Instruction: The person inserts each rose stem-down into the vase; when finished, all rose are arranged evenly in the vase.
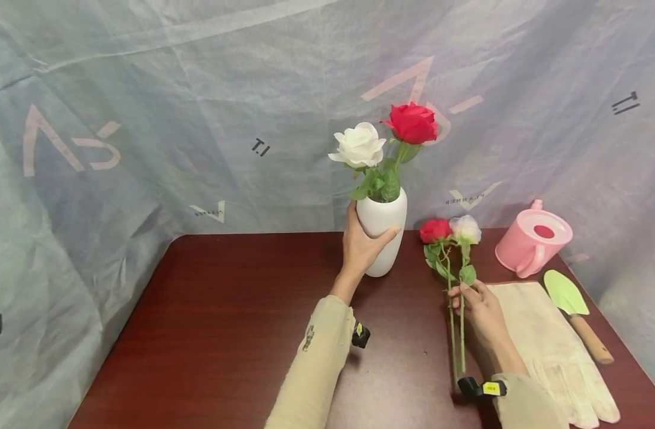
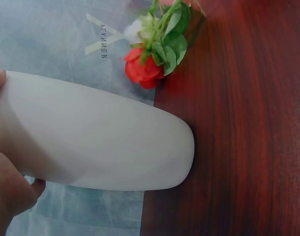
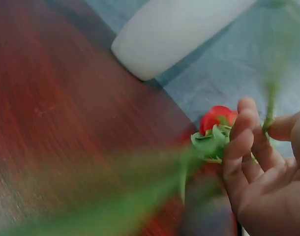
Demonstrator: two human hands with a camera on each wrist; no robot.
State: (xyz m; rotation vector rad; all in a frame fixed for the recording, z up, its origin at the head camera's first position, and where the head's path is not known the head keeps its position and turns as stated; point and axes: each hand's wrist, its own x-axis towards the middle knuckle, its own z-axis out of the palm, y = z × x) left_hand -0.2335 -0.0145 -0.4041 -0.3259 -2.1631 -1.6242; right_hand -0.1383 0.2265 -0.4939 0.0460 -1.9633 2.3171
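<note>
My left hand [image 1: 362, 241] grips the upper body of a white vase [image 1: 383, 262], thumb across its front. A white rose [image 1: 358, 146] and a red rose [image 1: 411, 123] rise from the vase mouth, their lower stems hidden inside. The left wrist view shows the smooth vase [image 2: 105, 137] with the fingers at its upper end. On the right, my right hand [image 1: 485, 316] pinches the stem of a pale white rose [image 1: 465, 229] between thumb and fingers. Another red rose [image 1: 434, 230] is beside it, its stem passing by the fingertips; whether they touch it I cannot tell.
A pink watering can [image 1: 512, 241] stands at the back right of the dark red table [image 1: 225, 322]. Cream gloves [image 1: 536, 322] lie by my right forearm, with a green trowel with a wooden handle [image 1: 590, 339] along their outer side. Grey cloth [image 1: 199, 119] hangs behind the table.
</note>
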